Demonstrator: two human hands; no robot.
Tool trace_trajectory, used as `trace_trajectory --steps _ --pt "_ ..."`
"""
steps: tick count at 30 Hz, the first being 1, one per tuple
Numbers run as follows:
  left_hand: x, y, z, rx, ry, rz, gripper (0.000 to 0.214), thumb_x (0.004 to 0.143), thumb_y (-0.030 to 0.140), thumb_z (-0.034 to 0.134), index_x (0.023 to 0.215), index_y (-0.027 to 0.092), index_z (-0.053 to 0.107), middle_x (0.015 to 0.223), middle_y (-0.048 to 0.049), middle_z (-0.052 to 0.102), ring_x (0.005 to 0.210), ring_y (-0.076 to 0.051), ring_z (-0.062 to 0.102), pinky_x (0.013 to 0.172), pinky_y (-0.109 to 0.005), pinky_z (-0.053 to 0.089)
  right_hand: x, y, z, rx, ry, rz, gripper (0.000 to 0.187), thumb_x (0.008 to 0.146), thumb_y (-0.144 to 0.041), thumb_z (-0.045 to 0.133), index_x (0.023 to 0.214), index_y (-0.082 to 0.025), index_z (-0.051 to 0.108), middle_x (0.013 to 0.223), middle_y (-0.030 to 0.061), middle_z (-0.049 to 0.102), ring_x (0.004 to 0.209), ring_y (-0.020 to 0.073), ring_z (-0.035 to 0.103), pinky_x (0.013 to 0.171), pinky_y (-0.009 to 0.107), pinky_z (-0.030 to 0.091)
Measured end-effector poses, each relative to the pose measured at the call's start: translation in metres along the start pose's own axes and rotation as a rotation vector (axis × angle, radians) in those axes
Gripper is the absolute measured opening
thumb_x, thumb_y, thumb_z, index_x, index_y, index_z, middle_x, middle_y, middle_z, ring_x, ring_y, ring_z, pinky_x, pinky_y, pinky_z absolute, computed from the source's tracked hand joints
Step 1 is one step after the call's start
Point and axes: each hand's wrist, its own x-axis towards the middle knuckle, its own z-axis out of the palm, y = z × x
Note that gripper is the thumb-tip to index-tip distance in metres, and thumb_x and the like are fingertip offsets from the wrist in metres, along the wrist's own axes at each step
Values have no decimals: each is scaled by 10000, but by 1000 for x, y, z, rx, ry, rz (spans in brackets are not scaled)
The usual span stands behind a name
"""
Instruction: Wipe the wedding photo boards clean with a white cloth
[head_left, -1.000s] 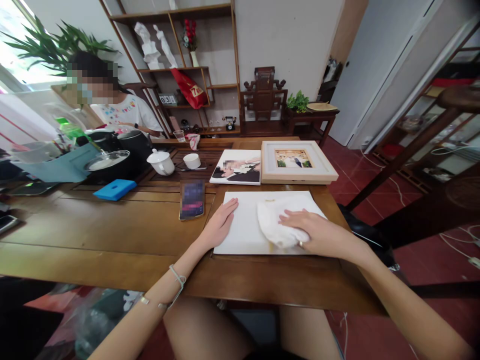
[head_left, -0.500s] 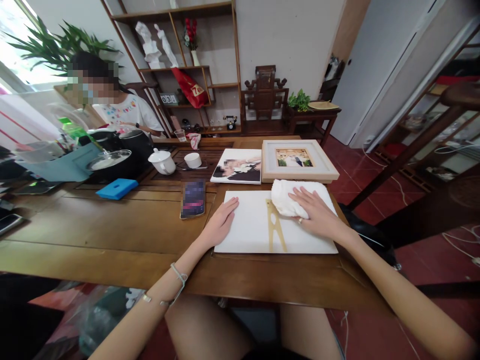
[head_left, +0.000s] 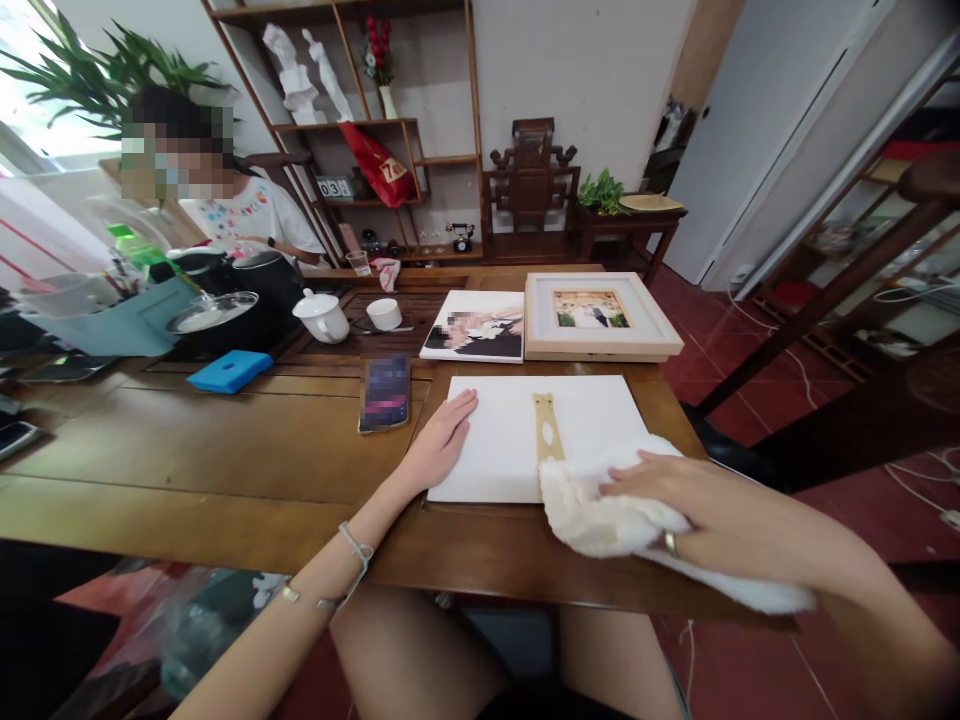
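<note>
A flat white board lies on the wooden table in front of me. Down its middle runs a tan stand-like strip with an oval hole, its lower part covered by a towel. My left hand rests flat on the board's left edge, fingers stretched out together. Under my right hand is a white towel, which I grip and press at the board's near right corner. Part of the towel trails over the table's front edge, hiding that corner.
Behind the board lie a photo panel and a framed picture. A phone, a blue block, a lidded white cup and a small white bowl stand leftward. A person sits across the table at left.
My right hand has swept the towel from the board's far right part toward me, to the near edge. More of the towel hangs loose. My left hand has stayed in place.
</note>
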Motion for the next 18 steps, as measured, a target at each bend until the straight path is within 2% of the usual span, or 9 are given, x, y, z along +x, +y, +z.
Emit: trace_trajectory --steps 3,6,9,11,14,18 --pt "0 1 -1 1 -4 1 453 974 313 333 1354 147 517 1490 -131 440 1421 -226 351 1200 -480 227 34 36 -1 23 63 38 554 772 -202 531 1324 -215 575 1415 69 529 1323 311 450 1098 491 356" --pt "-1 2 -1 20 -18 -2 468 975 310 324 1363 120 504 1495 -143 429 1426 -223 341 1206 -474 213 71 68 5 -7 139 -19 612 793 -196 494 1404 -236 481 1509 50 401 1413 274 309 1161 528 205" --pt "-1 1 -1 31 -19 -2 471 977 310 318 1371 120 494 1501 -140 420 1426 -219 341 1206 -477 210 91 77 14 -116 282 14 710 763 -186 534 1458 -239 397 1572 70 260 1459 283 159 1166 560 117" --pt "-1 0 -1 31 -12 3 465 979 311 318 1372 135 493 1501 -132 424 1424 -215 345 1205 -478 212 90 68 21 -183 319 44 786 724 -145 543 1479 -261 356 1589 68 206 1467 303 82 1157 587 98" --pt "-1 0 0 27 -10 6 458 979 312 323 1367 144 500 1495 -130 433 1421 -215 351 1202 -478 221 72 39 31 -194 239 18 860 680 -77 503 1488 -311 324 1590 46 213 1465 318 77 1142 627 98" --pt "0 0 0 22 -4 8 454 978 313 330 1365 152 503 1489 -128 443 1418 -217 357 1199 -477 233 40 -3 44 -167 158 -54 960 608 -41 490 1508 -295 274 1595 48 196 1465 327 37 1144 623 136"
